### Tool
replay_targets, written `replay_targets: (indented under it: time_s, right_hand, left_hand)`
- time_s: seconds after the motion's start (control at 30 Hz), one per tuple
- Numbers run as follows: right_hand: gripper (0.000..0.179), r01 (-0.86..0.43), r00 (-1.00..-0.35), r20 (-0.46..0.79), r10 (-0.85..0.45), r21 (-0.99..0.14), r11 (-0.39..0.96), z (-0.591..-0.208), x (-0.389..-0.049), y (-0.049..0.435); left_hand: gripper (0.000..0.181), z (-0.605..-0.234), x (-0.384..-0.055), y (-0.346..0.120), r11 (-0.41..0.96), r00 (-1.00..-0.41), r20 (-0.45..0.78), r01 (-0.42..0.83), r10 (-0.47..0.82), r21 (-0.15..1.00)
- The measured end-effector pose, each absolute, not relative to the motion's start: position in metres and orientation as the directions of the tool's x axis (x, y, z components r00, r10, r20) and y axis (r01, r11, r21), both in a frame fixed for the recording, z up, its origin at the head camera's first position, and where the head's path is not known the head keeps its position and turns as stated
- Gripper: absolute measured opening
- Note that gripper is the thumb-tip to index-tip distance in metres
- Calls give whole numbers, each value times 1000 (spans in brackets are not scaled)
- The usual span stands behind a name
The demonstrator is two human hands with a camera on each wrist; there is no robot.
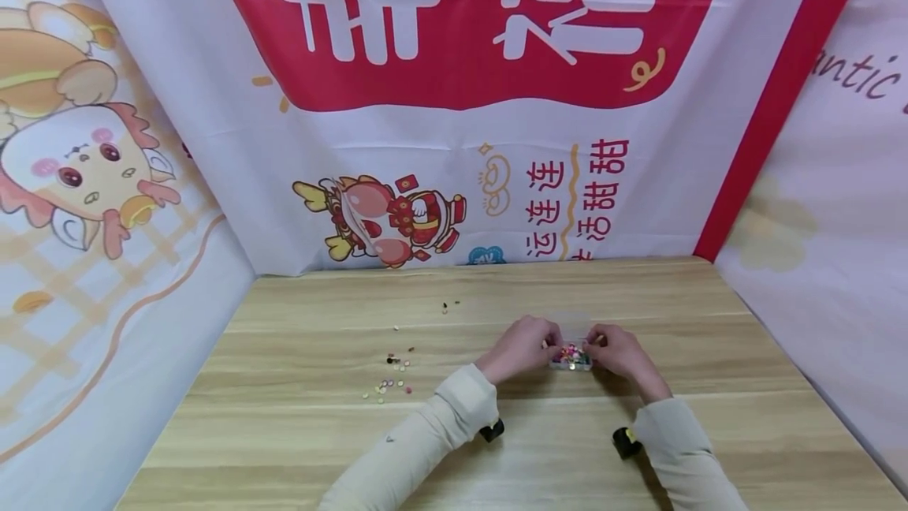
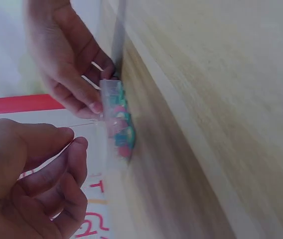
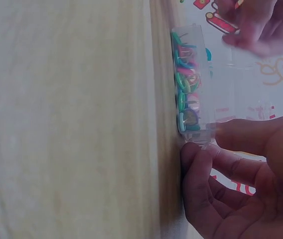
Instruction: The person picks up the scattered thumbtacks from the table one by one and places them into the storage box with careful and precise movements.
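Note:
A small clear plastic box (image 1: 571, 366) of coloured thumbtacks (image 3: 185, 82) rests on the table, its transparent lid (image 3: 238, 89) raised behind it. My right hand (image 1: 617, 349) grips the box's right end between thumb and fingers; fingertips of this hand (image 3: 236, 174) show below the box in the right wrist view. At the box's left side is my left hand (image 1: 525, 345), thumb and forefinger tips close together. In the left wrist view a thin line runs from those fingertips toward the box; whether it is a lid edge or something pinched, I cannot tell.
Several small pale, pink and dark pieces (image 1: 386, 383) lie scattered on the wooden table (image 1: 319, 448) to the left, with a few more farther back (image 1: 445, 307). Printed cloth (image 1: 461, 132) hangs behind the table and on both sides.

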State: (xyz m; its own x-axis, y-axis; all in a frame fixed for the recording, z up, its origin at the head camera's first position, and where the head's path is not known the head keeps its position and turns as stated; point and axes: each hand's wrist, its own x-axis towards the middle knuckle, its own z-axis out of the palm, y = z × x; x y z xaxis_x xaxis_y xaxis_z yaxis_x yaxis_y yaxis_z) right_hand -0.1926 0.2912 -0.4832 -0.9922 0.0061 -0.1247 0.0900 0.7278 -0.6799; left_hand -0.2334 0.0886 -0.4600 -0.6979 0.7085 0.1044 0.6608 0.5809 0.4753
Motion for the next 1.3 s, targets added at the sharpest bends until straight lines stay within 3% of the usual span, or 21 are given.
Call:
replay_targets:
  time_s: [0.6,1.03,1.3]
  right_hand:
    - [14,96,-991,-136,7,-664,741,-483,-191,290]
    - [13,91,-991,-130,4,-676,731,-486,-194,293]
    - [13,98,-990,-138,6,-672,734,-484,-193,292]
  left_hand:
    - [9,-433,-202,6,576,-716,101,629,691,522]
    - [13,-438,-201,-67,643,-786,13,515,618,567]
    - [7,-450,-194,-97,648,-781,14,528,624,548]
